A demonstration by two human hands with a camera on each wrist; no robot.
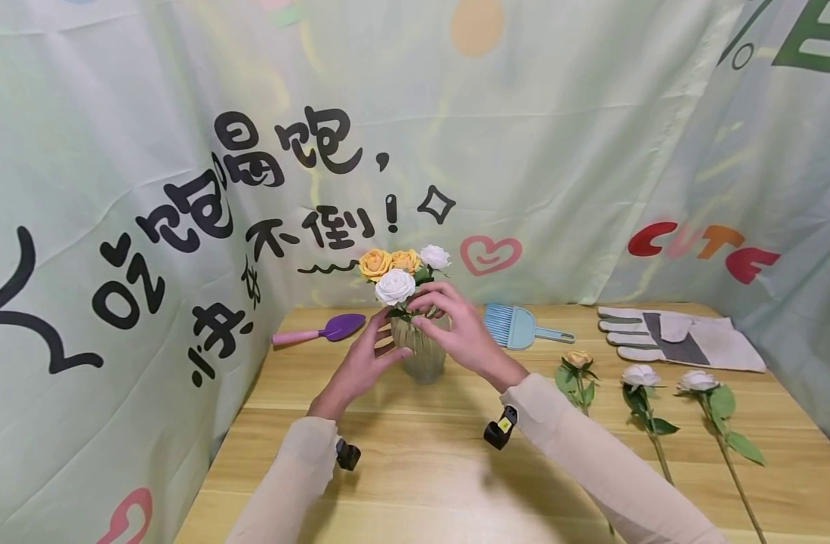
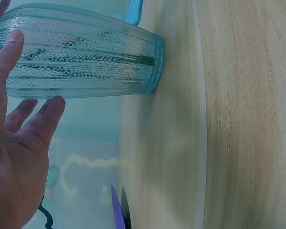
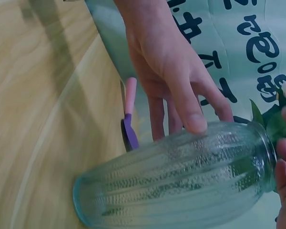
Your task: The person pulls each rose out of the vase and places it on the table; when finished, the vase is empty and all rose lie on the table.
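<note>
A ribbed clear glass vase stands upright on the table, holding two yellow roses and two white roses. My left hand is at the vase's left side; its thumb lies against the glass in the left wrist view, with the other fingers spread loosely beside it. Up at the vase's mouth, my right hand has bent fingers among the leaves, just below the front white rose. Whether those fingers pinch a stem, I cannot tell. In the right wrist view only fingertips of this hand show, close to the rim.
A purple trowel with a pink handle lies left of the vase. To the right are a blue brush and dustpan and work gloves. One yellow rose and two white roses lie right. Printed cloth hangs behind.
</note>
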